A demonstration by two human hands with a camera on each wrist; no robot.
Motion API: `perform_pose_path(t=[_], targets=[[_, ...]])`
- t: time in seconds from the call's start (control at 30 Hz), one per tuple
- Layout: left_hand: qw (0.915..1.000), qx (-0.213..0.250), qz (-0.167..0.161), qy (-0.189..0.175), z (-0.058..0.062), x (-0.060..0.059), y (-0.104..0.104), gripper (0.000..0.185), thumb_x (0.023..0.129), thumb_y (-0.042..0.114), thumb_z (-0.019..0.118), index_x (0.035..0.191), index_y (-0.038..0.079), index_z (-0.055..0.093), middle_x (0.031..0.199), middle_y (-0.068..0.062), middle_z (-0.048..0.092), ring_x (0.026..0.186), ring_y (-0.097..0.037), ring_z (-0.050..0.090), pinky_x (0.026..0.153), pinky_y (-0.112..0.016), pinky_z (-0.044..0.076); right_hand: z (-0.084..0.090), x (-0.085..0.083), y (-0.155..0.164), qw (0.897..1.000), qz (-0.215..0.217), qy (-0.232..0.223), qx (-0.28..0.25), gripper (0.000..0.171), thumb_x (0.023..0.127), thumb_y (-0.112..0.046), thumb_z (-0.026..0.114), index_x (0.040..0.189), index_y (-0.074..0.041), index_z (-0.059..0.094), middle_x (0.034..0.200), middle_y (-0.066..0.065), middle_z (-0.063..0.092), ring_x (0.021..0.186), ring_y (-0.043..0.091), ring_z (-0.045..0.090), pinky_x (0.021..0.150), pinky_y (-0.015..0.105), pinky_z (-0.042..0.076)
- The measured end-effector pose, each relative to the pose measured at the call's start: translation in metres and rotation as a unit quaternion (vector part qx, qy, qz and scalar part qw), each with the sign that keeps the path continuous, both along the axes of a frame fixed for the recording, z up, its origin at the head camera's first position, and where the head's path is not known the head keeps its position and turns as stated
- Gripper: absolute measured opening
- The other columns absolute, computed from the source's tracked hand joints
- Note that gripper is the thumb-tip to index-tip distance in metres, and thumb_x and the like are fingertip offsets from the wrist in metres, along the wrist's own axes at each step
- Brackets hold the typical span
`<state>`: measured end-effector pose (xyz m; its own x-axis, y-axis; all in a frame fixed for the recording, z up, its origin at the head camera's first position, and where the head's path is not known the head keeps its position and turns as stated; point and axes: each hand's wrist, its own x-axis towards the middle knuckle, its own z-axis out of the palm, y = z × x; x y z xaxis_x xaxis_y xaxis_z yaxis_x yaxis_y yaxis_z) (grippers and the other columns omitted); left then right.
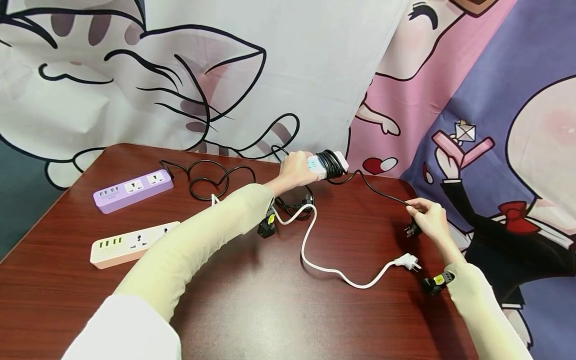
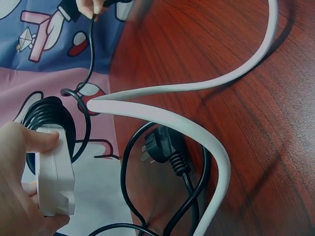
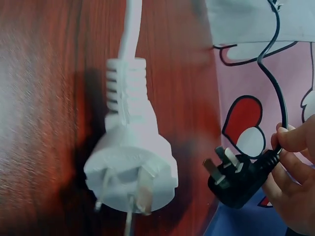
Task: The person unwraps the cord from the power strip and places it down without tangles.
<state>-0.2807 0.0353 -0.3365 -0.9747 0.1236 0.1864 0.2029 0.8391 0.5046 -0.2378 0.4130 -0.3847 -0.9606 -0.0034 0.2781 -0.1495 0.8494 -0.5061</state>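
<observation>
My left hand [image 1: 294, 171] has its fingers clamped round the white power strip [image 1: 325, 165] above the bench's [image 1: 252, 310] far edge, its black cord [image 1: 380, 191] coiled round it, while my right hand [image 1: 433, 218] pinches that cord just behind the black plug [image 3: 235, 178]. I judge the strip light, rigid and smooth (plastic, so possibly slippery), best gripped across its body. The thin cord looks limp and rubbery, best held at the moulded plug.

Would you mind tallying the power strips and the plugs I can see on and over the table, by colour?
Power strips:
Purple power strip: 1
Pink-and-white power strip: 1
White power strip wrapped in black cord, gripped by the left hand: 1

Plugs:
Black plug held by the right hand: 1
Black plug on the table: 1
White plug: 1

Total: 6
</observation>
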Motion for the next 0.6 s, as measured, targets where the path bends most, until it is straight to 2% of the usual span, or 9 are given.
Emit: perform_pose_path(t=[0.07,0.13,0.23,0.33,0.4,0.5,0.6], targets=[[1.0000,0.001,0.000,-0.004,0.000,0.001,-0.001,0.056,0.071,0.037,0.080,0.122,0.018,0.065,0.095,-0.006,0.070,0.082,-0.023,0.064,0.065,-0.033,0.049,-0.001,-0.004,-0.001,1.000,0.003,0.005,0.019,0.015,0.088,-0.013,0.065,0.101,-0.007,0.072,0.077,0.001,0.072,0.060,-0.015,0.049,0.060,0.018,0.039],[1.0000,0.002,0.001,-0.007,0.001,0.002,-0.001,0.056,0.071,0.037,0.080,0.122,0.018,0.065,0.094,-0.006,0.070,0.082,-0.023,0.063,0.064,-0.033,0.049,-0.002,-0.008,-0.004,0.999,0.013,0.013,0.041,0.014,0.087,-0.010,0.065,0.099,-0.007,0.072,0.078,0.012,0.072,0.059,-0.010,0.048,0.060,0.024,0.039],[1.0000,0.003,-0.001,-0.009,0.001,0.003,-0.002,0.057,0.070,0.037,0.080,0.122,0.019,0.065,0.094,-0.006,0.069,0.082,-0.022,0.063,0.064,-0.032,0.048,-0.005,-0.013,-0.007,0.996,0.037,0.031,0.077,0.013,0.085,-0.006,0.066,0.096,-0.007,0.073,0.077,0.015,0.071,0.055,-0.002,0.048,0.061,0.033,0.040],[0.9999,0.001,-0.005,-0.009,0.001,0.004,-0.002,0.057,0.071,0.037,0.080,0.122,0.019,0.065,0.095,-0.005,0.070,0.082,-0.022,0.063,0.063,-0.032,0.048,-0.007,-0.016,-0.010,0.991,0.061,0.036,0.109,0.013,0.085,-0.004,0.066,0.095,-0.008,0.073,0.077,0.014,0.070,0.047,0.004,0.052,0.059,0.038,0.043],[0.9999,-0.001,-0.007,-0.010,0.000,0.004,-0.003,0.057,0.071,0.037,0.080,0.123,0.019,0.065,0.095,-0.006,0.070,0.081,-0.022,0.063,0.063,-0.031,0.048,-0.009,-0.017,-0.012,0.987,0.079,0.040,0.134,0.013,0.084,-0.002,0.066,0.094,-0.007,0.072,0.078,0.015,0.070,0.048,0.012,0.056,0.059,0.042,0.045],[0.9999,-0.003,-0.009,-0.010,0.000,0.005,-0.003,0.058,0.071,0.037,0.080,0.124,0.019,0.064,0.095,-0.006,0.070,0.082,-0.022,0.063,0.063,-0.031,0.048,-0.013,-0.020,-0.013,0.978,0.106,0.049,0.174,0.013,0.082,0.000,0.067,0.092,-0.007,0.073,0.084,0.017,0.071,0.064,0.027,0.064,0.063,0.049,0.047],[0.9999,0.000,-0.008,-0.012,-0.001,0.006,-0.003,0.058,0.071,0.037,0.080,0.124,0.019,0.064,0.096,-0.005,0.070,0.083,-0.022,0.064,0.064,-0.032,0.049,-0.016,-0.022,-0.015,0.969,0.128,0.052,0.203,0.015,0.081,0.002,0.068,0.091,-0.007,0.073,0.091,0.018,0.072,0.084,0.038,0.065,0.070,0.054,0.048]])
